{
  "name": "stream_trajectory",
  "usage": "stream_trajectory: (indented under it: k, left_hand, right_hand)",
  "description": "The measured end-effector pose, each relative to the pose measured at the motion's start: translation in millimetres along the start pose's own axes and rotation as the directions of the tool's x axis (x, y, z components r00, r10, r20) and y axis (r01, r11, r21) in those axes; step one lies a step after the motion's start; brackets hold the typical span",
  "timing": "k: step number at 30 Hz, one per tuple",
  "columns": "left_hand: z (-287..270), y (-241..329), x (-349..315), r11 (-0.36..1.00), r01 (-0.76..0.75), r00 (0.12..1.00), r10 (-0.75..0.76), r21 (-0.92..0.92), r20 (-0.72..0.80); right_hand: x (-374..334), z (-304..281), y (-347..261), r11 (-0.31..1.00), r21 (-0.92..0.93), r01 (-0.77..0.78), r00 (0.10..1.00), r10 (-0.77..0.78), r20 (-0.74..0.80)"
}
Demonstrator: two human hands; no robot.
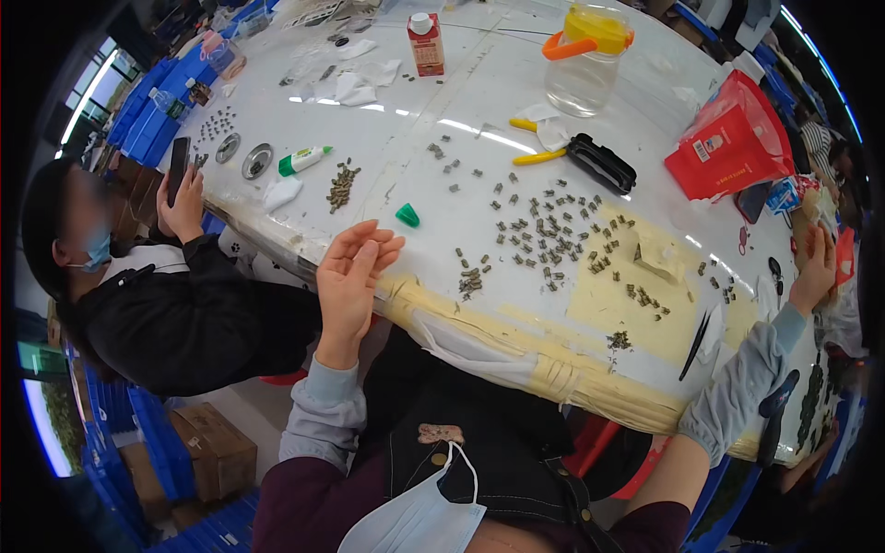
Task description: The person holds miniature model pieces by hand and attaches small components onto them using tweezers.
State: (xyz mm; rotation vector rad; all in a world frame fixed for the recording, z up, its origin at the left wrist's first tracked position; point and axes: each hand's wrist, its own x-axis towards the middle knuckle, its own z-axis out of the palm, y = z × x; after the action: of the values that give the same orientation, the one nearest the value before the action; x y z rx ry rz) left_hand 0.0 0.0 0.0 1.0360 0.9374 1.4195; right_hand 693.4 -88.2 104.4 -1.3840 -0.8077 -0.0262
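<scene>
My left hand (350, 281) hovers over the table's near edge, palm turned up, fingers loosely bent and apart, with nothing in it. Just beyond its fingertips lies a green cap (407, 216). To its right is a little heap of small metal parts (471, 281), and many more metal parts (544, 230) spread over the middle of the table. Out at the far right, my right hand (815, 267) is raised beside a beige packet (817, 205); its fingers look slightly bent and apart, and I see nothing held. Black tweezers (694, 347) lie on the table left of my right forearm.
Yellow-handled pliers (539, 158), a black case (601, 164), a yellow-lidded jug (583, 78), a red pouch (728, 138) and a red drink carton (425, 46) stand or lie farther back. A green-and-white glue tube (302, 161) is at left. Another person (166, 286) sits there holding a phone (178, 168).
</scene>
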Motion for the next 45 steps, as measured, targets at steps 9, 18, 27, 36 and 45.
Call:
stream_trajectory:
  k: [9,18,27,36,45]
  left_hand:
    - [20.7,27.0,14.5,0.932,0.265,0.907,-0.154,-0.248,0.391]
    - [5.0,39.7,65.1,0.989,-0.112,0.916,0.065,0.097,0.395]
    - [11.2,47.7,86.2,0.462,-0.656,0.687,0.04,0.597,0.725]
    - [6.7,40.4,99.1,0.389,-0.685,0.63,-0.107,0.616,0.769]
    - [4.2,34.5,115.9,0.359,-0.691,0.633,-0.12,0.628,0.765]
  right_hand:
    - [-110.3,69.8,-102.9,0.959,-0.229,0.17,0.964,-0.114,0.239]
    - [-183.2,109.5,-96.8,0.989,-0.144,0.027,0.877,0.046,0.478]
    - [-187.3,99.6,-67.2,0.985,-0.164,-0.047,0.889,0.117,0.443]
    - [-183.0,88.3,-60.6,0.984,-0.158,-0.079,0.911,0.136,0.389]
    - [-182.4,84.7,-58.8,0.983,-0.172,-0.072,0.902,0.138,0.409]
